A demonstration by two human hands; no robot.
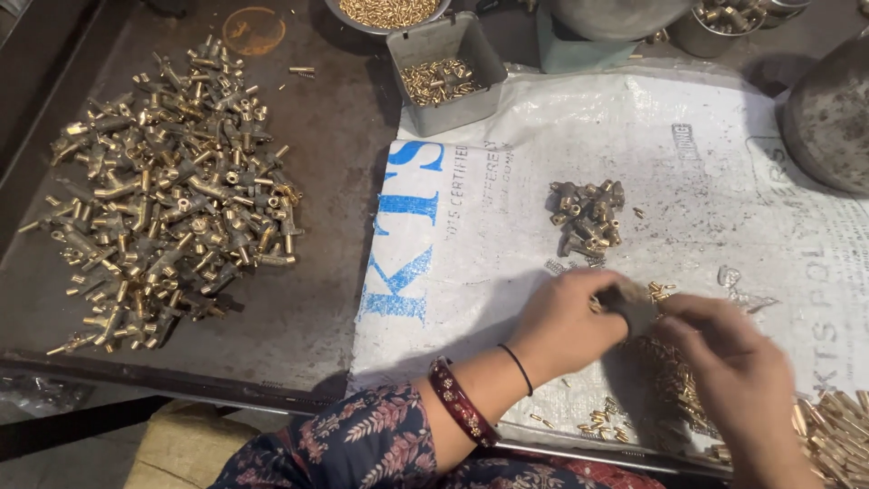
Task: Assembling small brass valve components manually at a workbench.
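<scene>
Your left hand (566,321) is curled around a small dark-grey fitting (631,303), thumb and fingers pinching it from the left side. Your right hand (729,371) meets the same fitting from the right, fingers bent in on it; motion blur there, so I can't tell whether the right one actually grips it or only touches. The fitting sits between both hands, just above the white woven sack (507,235) spread over the table (317,299).

Around your hands:
- Small brass pins (665,292) scattered on the sack just beyond the fitting, more of them under your right hand.
- Loose brass pins (602,421) near your left wrist, by the sack's near edge.
- Pile of longer brass pieces (837,426) at the bottom right corner.
- Small cluster of grey-and-brass fittings (588,217) further out on the sack, well apart from your hands.
- Big heap of the same kind of fittings (172,195) on the bare dark table, far left.
- Grey rectangular tray (453,100) with brass bits at the sack's far edge; a round bowl (389,14) of brass parts behind it.

Your left wrist carries a red bangle (460,403) and a thin black band (518,369); floral sleeve (353,444) above that.
</scene>
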